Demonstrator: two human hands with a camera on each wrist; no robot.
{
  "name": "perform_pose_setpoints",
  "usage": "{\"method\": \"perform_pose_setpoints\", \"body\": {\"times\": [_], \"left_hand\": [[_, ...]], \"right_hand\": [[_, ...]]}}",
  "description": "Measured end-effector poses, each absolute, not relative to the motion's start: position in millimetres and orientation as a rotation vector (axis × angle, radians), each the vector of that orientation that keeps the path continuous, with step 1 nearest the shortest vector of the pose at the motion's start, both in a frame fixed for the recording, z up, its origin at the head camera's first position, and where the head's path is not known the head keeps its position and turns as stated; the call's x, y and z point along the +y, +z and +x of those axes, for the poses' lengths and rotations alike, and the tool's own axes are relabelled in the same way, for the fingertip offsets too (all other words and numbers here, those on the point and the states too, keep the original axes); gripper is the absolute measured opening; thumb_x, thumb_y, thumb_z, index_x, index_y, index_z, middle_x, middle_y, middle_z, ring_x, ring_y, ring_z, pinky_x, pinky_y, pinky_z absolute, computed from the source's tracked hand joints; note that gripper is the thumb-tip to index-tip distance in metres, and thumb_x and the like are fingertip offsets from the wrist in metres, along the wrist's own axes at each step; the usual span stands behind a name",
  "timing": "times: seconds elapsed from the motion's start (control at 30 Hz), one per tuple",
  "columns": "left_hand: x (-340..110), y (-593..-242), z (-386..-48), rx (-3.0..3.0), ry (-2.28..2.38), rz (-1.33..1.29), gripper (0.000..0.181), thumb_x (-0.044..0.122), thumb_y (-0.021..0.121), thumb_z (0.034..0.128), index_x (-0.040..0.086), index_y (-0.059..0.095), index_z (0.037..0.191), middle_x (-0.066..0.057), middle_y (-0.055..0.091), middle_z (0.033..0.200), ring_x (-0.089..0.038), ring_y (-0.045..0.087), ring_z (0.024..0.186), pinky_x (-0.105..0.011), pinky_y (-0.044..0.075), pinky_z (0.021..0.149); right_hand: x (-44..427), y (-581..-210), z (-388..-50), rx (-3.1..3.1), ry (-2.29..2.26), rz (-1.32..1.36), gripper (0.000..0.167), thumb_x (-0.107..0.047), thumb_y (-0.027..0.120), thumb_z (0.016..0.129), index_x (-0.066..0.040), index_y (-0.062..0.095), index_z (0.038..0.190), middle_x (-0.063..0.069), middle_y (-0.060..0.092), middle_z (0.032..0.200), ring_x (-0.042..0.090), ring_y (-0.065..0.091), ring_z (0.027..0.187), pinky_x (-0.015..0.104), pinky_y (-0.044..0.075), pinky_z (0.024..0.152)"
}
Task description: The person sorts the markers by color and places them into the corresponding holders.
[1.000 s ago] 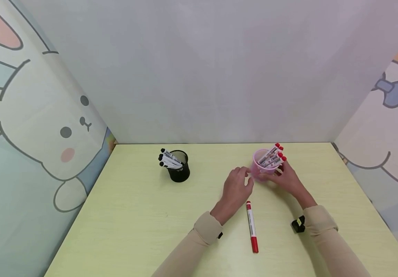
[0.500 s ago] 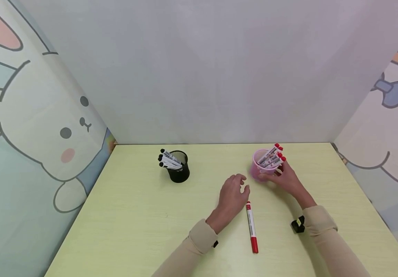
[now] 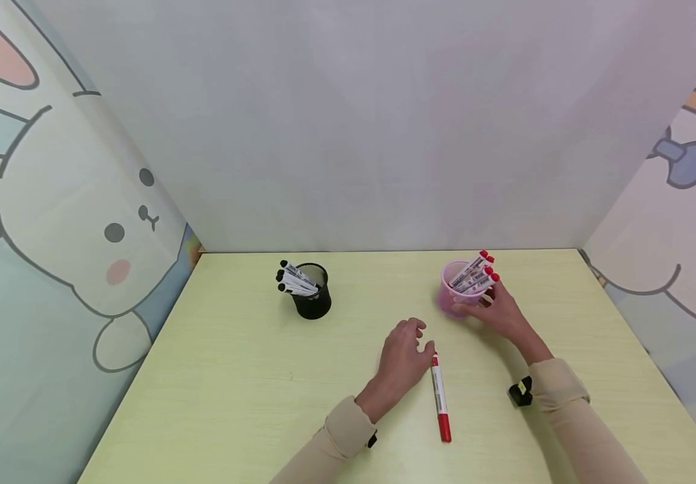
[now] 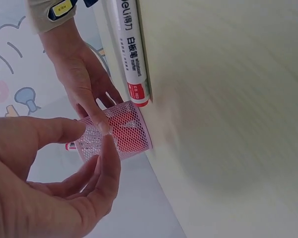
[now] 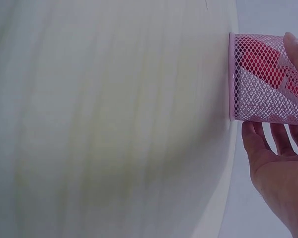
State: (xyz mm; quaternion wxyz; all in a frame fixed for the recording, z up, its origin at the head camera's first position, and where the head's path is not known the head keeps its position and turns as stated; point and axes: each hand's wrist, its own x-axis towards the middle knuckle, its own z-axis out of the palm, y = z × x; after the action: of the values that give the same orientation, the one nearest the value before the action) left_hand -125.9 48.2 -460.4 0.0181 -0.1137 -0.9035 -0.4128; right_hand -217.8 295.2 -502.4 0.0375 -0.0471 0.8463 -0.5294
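Observation:
A pink mesh pen cup (image 3: pixel 448 299) stands upright on the table, with several red-capped whiteboard markers (image 3: pixel 473 272) leaning out to the right. My right hand (image 3: pixel 502 316) grips the cup from its right side, thumb in front; in the right wrist view its fingers curl under the mesh wall (image 5: pixel 268 94). One red whiteboard marker (image 3: pixel 440 396) lies on the table nearer to me. Just left of that marker's far end hovers my left hand (image 3: pixel 402 359), fingers loosely bent and holding nothing. The left wrist view shows a gap between its thumb and fingers (image 4: pixel 109 173).
A black mesh pen cup (image 3: pixel 313 307) with several black-capped markers (image 3: pixel 296 279) stands at the back left of the pale yellow table (image 3: pixel 220 376). A grey wall (image 3: pixel 348 134) rises behind the table, and cartoon-printed panels (image 3: pixel 81 235) flank it.
My left hand has drawn back from the pink pen cup, toward me and slightly left, to beside the loose marker. My right hand has stayed on the cup.

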Motion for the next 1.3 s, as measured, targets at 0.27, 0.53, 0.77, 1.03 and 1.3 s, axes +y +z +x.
{"method": "perform_pose_setpoints", "body": {"times": [0.27,0.53,0.77,1.03,1.3], "left_hand": [[48,-466,-116,-2.847,-1.315,-0.341,0.032,0.011,0.076,0.0902,-0.002,0.065,0.118,-0.013,0.065,0.101,-0.021,0.062,0.084,-0.027,0.051,0.072],[47,-469,-108,-2.888,-1.322,-0.317,0.035,0.012,0.076,0.0902,-0.002,0.062,0.119,-0.009,0.062,0.098,-0.018,0.060,0.080,-0.025,0.051,0.070],[49,-468,-102,-2.971,-1.288,-0.287,0.040,0.014,0.078,0.0906,-0.004,0.061,0.122,-0.010,0.062,0.103,-0.024,0.063,0.089,-0.030,0.055,0.076],[54,-469,-98,-3.052,-1.287,-0.230,0.045,0.015,0.081,0.0880,-0.002,0.061,0.125,-0.010,0.061,0.108,-0.021,0.059,0.087,-0.030,0.055,0.076],[58,-470,-91,-3.081,-1.354,-0.184,0.054,0.015,0.084,0.0855,-0.002,0.058,0.130,-0.009,0.059,0.110,-0.017,0.056,0.084,-0.027,0.054,0.072]], "right_hand": [[297,-506,-219,2.616,-1.623,-0.150,0.100,-0.029,0.087,0.085,-0.002,0.024,0.156,0.026,0.040,0.151,0.047,0.038,0.141,0.060,0.034,0.115],[296,-504,-221,2.596,-1.657,-0.175,0.095,-0.023,0.086,0.086,-0.001,0.024,0.155,0.026,0.039,0.151,0.046,0.037,0.142,0.059,0.034,0.115],[296,-504,-221,2.590,-1.661,-0.180,0.097,-0.023,0.087,0.085,-0.003,0.025,0.156,0.025,0.040,0.151,0.045,0.037,0.143,0.059,0.033,0.116],[297,-504,-221,2.590,-1.644,-0.162,0.099,-0.025,0.087,0.085,-0.003,0.023,0.157,0.026,0.039,0.152,0.047,0.037,0.142,0.060,0.035,0.115],[298,-506,-220,2.593,-1.637,-0.160,0.100,-0.027,0.087,0.085,-0.003,0.023,0.157,0.026,0.039,0.153,0.048,0.035,0.143,0.061,0.034,0.115]]}}
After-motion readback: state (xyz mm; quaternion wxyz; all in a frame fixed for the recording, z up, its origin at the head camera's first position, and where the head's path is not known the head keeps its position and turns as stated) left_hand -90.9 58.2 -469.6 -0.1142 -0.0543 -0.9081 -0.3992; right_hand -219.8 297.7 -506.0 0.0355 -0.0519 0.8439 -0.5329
